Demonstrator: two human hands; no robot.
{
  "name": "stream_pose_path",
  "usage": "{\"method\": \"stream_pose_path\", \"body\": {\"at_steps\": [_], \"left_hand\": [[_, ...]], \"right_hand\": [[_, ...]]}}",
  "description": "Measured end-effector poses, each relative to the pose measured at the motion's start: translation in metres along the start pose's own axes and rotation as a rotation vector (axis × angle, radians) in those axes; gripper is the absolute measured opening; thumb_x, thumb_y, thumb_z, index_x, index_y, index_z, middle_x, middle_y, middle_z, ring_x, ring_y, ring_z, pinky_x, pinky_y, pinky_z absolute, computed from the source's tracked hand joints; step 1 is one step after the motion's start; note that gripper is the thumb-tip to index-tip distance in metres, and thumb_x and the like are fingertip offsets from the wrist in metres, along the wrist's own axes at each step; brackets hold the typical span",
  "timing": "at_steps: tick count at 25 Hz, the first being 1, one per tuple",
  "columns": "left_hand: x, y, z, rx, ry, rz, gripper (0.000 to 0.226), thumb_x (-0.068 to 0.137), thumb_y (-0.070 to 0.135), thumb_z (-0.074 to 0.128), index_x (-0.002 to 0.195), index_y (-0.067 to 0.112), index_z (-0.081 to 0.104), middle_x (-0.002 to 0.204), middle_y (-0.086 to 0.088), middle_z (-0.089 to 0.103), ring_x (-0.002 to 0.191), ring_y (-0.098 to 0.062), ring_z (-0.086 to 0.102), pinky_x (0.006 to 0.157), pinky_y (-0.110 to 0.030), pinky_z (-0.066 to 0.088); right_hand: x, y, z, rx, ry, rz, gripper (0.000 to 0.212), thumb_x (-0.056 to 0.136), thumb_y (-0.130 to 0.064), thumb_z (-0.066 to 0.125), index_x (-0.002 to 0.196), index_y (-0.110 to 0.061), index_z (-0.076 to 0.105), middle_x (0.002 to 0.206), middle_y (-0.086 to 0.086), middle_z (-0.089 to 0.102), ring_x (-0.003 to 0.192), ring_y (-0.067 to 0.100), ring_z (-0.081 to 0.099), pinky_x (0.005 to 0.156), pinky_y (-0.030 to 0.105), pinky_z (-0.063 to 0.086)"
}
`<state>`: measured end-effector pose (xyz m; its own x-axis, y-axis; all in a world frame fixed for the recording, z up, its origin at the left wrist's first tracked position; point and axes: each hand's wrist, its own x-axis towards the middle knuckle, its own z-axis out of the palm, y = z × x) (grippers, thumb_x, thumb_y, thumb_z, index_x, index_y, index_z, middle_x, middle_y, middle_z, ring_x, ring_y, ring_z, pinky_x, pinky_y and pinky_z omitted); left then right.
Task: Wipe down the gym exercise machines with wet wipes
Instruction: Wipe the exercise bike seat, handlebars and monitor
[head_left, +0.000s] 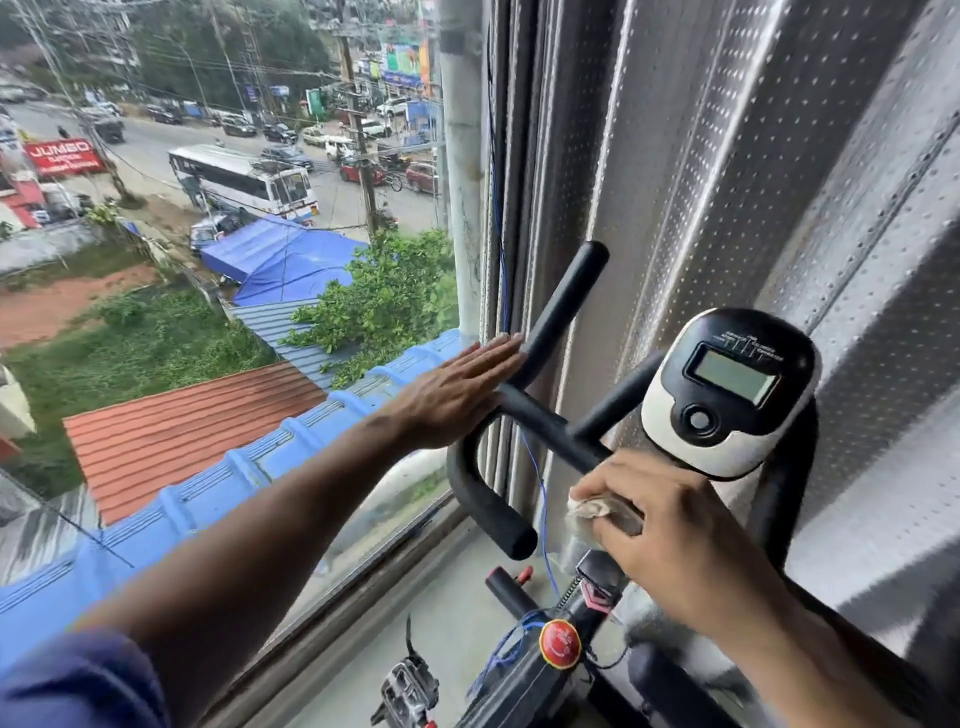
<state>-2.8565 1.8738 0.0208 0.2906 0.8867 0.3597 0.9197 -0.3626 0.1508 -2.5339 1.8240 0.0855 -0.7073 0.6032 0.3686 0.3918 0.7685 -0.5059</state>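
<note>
**Head view: wipe on the bike's centre bar, most of the machine still to do**

Nearest me, at the lower right of the frame, my right hand (670, 514) has its fingers curled round a crumpled wet wipe (589, 509), pressing it against the black handlebar (545, 421) where the bar meets the stem, just below the console (727, 389). I judge this as the middle of wiping the bar. Nothing shows which parts are already clean, so I cannot say how much is done. The console face, the upright grips and the frame and red knob (559, 643) at the bottom centre look like they remain, along with any other machines, none of which are in view.

Further out, at mid-frame, my left arm stretches forward and my left hand (457, 389) lies flat, fingers straight and together, holding nothing. Its palm rests against the left bend of the handlebar, fingertips reaching the upright grip, apparently steadying the bike.

Beyond is the window (234, 260).
</note>
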Motion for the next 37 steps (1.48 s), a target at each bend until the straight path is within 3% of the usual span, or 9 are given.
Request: {"method": "stream_pose_path", "body": {"at_steps": [4,7,9,14,20,24,27,31,37], "left_hand": [[0.062,-0.008,-0.003,0.21,-0.003,0.277,0.06,0.11,0.027,0.04,0.164,0.01,0.023,0.173,-0.008,0.014,0.161,-0.023,0.009,0.131,-0.041,0.009],[0.098,-0.014,-0.008,0.332,0.004,0.38,0.061,0.11,0.032,0.042,0.164,0.01,0.024,0.173,-0.009,0.017,0.16,-0.024,0.012,0.13,-0.043,0.014],[0.107,-0.022,-0.004,0.35,0.012,0.419,0.061,0.111,0.038,0.04,0.162,0.008,0.029,0.172,-0.011,0.02,0.16,-0.027,0.013,0.129,-0.046,0.019],[0.107,-0.038,0.013,0.266,0.061,0.466,0.06,0.11,0.032,0.044,0.163,0.008,0.029,0.172,-0.008,0.02,0.16,-0.028,0.011,0.13,-0.046,0.012],[0.119,-0.054,0.023,0.197,0.112,0.564,0.056,0.111,0.03,0.038,0.163,0.01,0.03,0.171,-0.006,0.024,0.16,-0.027,0.012,0.131,-0.045,0.003],[0.142,-0.046,0.022,0.206,0.195,0.567,0.056,0.11,0.029,0.041,0.16,0.005,0.034,0.169,-0.009,0.029,0.159,-0.025,0.012,0.131,-0.042,0.001],[0.143,-0.046,0.027,0.177,0.204,0.546,0.056,0.109,0.027,0.04,0.161,0.007,0.031,0.17,-0.008,0.026,0.159,-0.022,0.007,0.131,-0.04,-0.002],[0.14,-0.045,0.025,0.149,0.202,0.526,0.057,0.11,0.028,0.04,0.162,0.007,0.029,0.171,-0.008,0.024,0.16,-0.027,0.01,0.131,-0.043,0.004],[0.138,-0.045,0.021,0.183,0.176,0.529,0.059,0.112,0.034,0.035,0.163,0.007,0.025,0.172,-0.01,0.021,0.16,-0.029,0.009,0.131,-0.044,0.005]], "right_hand": [[-0.007,-0.03,0.029,0.008,0.055,0.06,0.01,0.091,-0.028,0.065,0.099,-0.032,0.06,0.1,-0.018,0.054,0.084,0.003,0.061,0.077,0.028,0.051],[-0.001,-0.035,0.055,-0.037,0.092,0.064,0.025,0.092,-0.031,0.071,0.109,-0.034,0.053,0.098,-0.018,0.056,0.085,0.007,0.06,0.074,0.029,0.052],[0.006,-0.033,0.068,-0.078,0.106,0.066,0.016,0.092,-0.034,0.068,0.103,-0.029,0.057,0.095,-0.017,0.058,0.085,0.008,0.059,0.073,0.026,0.052],[0.015,-0.025,0.104,-0.19,-0.034,0.079,0.017,0.097,-0.025,0.049,0.093,-0.025,0.066,0.098,-0.013,0.054,0.092,0.011,0.056,0.075,0.031,0.054],[-0.009,-0.017,0.081,-0.246,-0.248,0.052,0.036,0.096,-0.016,0.058,0.13,-0.027,0.061,0.13,-0.013,0.05,0.118,0.003,0.051,0.094,0.02,0.051],[0.007,-0.012,0.082,-0.248,-0.231,0.025,0.02,0.1,-0.014,0.059,0.111,-0.027,0.07,0.11,-0.01,0.057,0.099,0.005,0.056,0.083,0.023,0.053],[0.038,-0.013,0.099,-0.277,-0.229,0.006,0.029,0.105,-0.029,0.04,0.1,-0.03,0.069,0.101,-0.012,0.053,0.091,0.004,0.052,0.075,0.025,0.053],[0.058,-0.014,0.115,-0.208,-0.234,0.054,0.029,0.099,-0.037,0.043,0.1,-0.029,0.071,0.098,-0.008,0.052,0.09,0.011,0.053,0.066,0.032,0.052],[0.02,-0.011,0.064,-0.287,-0.367,0.02,0.021,0.1,-0.041,0.051,0.097,-0.034,0.07,0.098,-0.015,0.052,0.081,0.0,0.047,0.064,0.016,0.042]]}}
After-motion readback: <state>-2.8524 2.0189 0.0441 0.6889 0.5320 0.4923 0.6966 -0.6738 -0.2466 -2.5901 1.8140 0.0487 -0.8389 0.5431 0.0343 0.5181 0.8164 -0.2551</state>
